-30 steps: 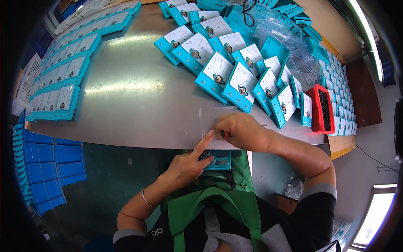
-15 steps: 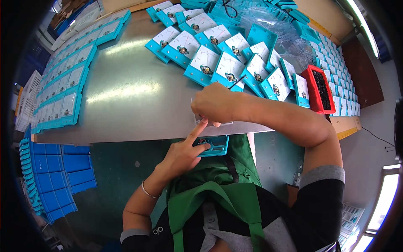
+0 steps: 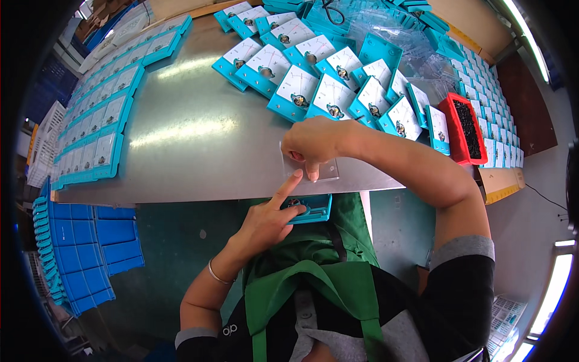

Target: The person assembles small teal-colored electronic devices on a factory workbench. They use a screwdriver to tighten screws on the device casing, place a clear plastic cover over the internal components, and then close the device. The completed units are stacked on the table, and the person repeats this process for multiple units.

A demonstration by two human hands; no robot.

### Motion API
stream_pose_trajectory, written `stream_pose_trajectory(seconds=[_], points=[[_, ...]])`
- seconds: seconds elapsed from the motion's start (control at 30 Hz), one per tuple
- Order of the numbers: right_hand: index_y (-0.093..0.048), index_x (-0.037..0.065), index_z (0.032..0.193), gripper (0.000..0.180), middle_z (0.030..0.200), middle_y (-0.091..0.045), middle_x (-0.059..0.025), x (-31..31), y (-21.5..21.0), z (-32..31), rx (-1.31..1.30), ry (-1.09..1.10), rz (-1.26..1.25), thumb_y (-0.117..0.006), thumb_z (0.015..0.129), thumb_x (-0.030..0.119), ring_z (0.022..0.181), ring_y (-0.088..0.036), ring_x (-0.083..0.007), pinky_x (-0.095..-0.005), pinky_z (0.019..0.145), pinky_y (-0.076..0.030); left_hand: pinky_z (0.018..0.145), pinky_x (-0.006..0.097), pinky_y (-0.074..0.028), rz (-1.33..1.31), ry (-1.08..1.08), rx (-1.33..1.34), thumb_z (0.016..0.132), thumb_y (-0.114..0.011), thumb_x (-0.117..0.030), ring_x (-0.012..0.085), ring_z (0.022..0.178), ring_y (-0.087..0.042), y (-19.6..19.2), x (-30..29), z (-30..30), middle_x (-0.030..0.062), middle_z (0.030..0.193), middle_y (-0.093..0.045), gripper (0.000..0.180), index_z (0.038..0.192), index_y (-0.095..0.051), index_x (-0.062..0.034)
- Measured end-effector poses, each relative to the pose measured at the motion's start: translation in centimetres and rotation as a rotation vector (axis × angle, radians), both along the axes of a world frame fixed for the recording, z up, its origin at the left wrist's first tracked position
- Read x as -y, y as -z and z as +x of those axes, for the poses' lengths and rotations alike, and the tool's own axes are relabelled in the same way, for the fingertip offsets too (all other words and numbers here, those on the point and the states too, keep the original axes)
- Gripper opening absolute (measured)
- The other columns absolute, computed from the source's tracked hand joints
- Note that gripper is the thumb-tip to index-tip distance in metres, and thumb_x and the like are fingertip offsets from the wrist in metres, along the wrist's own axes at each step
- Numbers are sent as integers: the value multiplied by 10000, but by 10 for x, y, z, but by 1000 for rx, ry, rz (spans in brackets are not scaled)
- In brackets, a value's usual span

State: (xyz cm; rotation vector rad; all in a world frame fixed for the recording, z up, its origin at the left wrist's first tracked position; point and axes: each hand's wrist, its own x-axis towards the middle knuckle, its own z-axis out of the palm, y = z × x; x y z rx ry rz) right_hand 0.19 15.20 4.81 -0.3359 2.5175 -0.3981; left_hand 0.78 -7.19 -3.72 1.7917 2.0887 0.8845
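Note:
My left hand [image 3: 265, 222] is at the table's front edge, closed on a teal meter case [image 3: 319, 209] with small parts inside. Its index finger stretches up to a clear plastic cover [image 3: 330, 172] lying flat near the edge. Above that cover is my right hand [image 3: 313, 145], its fingers mostly curled and one pointing down onto the cover, close to the left fingertip. What the curled fingers hold is hidden. Behind the right hand, several teal meters with white dials [image 3: 333, 96] lie overlapping.
A red bin of small black parts [image 3: 465, 130] stands at the right. Rows of teal meters [image 3: 90, 133] line the left side of the metal table [image 3: 181, 157]. Clear covers [image 3: 416, 60] are heaped at the back. Blue crates [image 3: 84, 247] stand below left.
My right hand has turned, and a finger now points down onto the clear cover. The thin dark rod seen beyond it earlier is out of sight. My left hand keeps its hold.

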Motion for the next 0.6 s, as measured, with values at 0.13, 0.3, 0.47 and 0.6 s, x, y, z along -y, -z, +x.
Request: stream_pose_trajectory(seconds=[0.13, 0.3, 0.47, 0.6], points=[[-642, 49, 778, 326, 717, -651, -76, 6, -12, -10, 146, -27, 2, -818, 528, 159, 629, -652, -254, -384, 547, -451, 757, 341, -562, -1, 26, 16, 640, -715, 0, 244, 988, -646, -4, 1, -5, 99, 1500, -285, 363, 981, -688, -123], [-653, 42, 771, 320, 664, -650, -58, 10, -14, -20, 179, -129, 65, -825, 535, 172, 597, -653, -246, -381, 548, -462, 744, 343, -561, -15, 13, 18, 657, -699, -6, 235, 958, -657, -3, -1, -3, 100, 1494, -292, 354, 991, -686, -124], [-678, 60, 814, 330, 712, -670, -64, 12, -9, -24, 129, -173, 146, -826, 550, 190, 712, -662, -258, -377, 579, -471, 731, 349, -564, -17, -1, -3, 657, -702, -9, 232, 938, -663, -2, 0, -2, 98, 1494, -291, 348, 985, -685, -122], [-658, 82, 951, 428, 781, -680, -75, 4, -15, 9, -91, -81, 67, -819, 575, 207, 776, -655, -262, -371, 599, -474, 728, 358, -564, -22, -50, -23, 652, -713, -19, 249, 946, -661, 0, 2, 5, 102, 1500, -280, 348, 983, -682, -122]])
